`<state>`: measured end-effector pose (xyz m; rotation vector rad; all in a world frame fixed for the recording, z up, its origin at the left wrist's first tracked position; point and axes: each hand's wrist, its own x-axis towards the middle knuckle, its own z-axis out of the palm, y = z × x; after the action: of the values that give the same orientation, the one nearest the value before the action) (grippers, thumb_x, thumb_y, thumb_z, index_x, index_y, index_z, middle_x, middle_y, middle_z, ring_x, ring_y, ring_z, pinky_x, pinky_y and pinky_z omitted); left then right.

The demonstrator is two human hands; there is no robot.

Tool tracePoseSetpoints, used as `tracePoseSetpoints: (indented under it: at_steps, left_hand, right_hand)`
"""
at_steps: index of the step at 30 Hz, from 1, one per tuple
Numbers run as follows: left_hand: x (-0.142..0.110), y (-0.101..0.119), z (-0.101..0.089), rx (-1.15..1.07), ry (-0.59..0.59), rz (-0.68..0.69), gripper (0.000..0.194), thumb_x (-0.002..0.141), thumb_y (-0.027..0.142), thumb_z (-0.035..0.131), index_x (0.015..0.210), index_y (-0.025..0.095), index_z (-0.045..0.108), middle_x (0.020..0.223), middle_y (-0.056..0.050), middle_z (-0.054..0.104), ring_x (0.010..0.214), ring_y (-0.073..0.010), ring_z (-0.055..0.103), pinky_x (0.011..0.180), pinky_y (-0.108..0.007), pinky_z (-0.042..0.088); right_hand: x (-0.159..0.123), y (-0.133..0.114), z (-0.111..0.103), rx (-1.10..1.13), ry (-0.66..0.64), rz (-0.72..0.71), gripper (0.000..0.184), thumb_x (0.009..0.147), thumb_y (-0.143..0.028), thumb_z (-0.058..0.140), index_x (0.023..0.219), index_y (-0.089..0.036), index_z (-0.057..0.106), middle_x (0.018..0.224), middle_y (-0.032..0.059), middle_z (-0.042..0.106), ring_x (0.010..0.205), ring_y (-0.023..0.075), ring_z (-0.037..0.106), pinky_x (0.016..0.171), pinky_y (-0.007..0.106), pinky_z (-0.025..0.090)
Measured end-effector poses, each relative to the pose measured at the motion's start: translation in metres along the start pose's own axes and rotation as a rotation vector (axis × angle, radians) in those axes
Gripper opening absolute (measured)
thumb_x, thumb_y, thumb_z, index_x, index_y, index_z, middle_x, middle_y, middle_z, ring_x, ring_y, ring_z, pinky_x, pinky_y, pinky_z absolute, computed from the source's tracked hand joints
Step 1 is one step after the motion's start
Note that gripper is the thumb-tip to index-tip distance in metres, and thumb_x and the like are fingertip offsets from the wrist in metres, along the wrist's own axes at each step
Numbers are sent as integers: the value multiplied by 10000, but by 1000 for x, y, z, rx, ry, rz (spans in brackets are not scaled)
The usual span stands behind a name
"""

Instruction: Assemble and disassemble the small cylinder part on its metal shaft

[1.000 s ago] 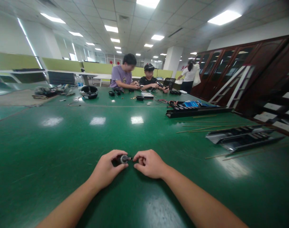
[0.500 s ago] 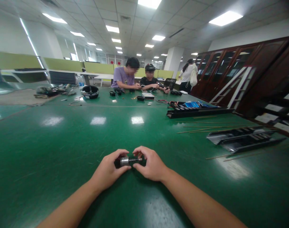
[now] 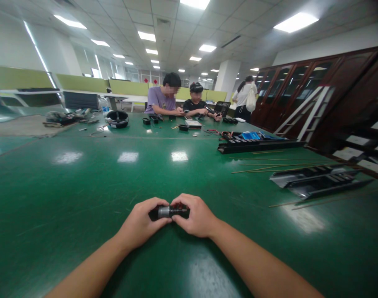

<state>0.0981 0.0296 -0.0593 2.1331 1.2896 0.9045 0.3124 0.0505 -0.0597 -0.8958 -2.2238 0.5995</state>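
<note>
A small cylindrical part with a silver band [image 3: 164,212] and black ends lies level between my hands, just above or on the green table; which, I cannot tell. My left hand [image 3: 143,219] is closed around its left, black end, thumb on the near side. My right hand [image 3: 195,216] is closed on the narrower black right end, thumb and fingertips pressed near the silver band. The fingers of both hands hide much of the part, so its exact kind does not show.
On the green table [image 3: 92,186], black metal channels [image 3: 322,182] and thin rods [image 3: 263,169] lie to the right. Beyond them sits a black rail [image 3: 257,146] beside blue items. A black headset [image 3: 117,119] rests far left. Two people sit across the table; another stands behind.
My right hand's fingers have closed in from around the thin right end onto the part, covering more of it. My left hand has barely moved.
</note>
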Motion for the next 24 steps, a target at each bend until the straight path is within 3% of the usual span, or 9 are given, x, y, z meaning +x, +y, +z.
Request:
tracePoseSetpoints:
  at_steps: [24]
  left_hand:
    - [-2,2,-1,32,-8,-12,272,801,388,708,1032,247,689,987,-25,720,916,-207,667,831,-306,513]
  right_hand:
    - [1,6,3,-15,1,-19,146,776,-199,680,919,-197,707,849,23,700,764,158,635,711,255,458]
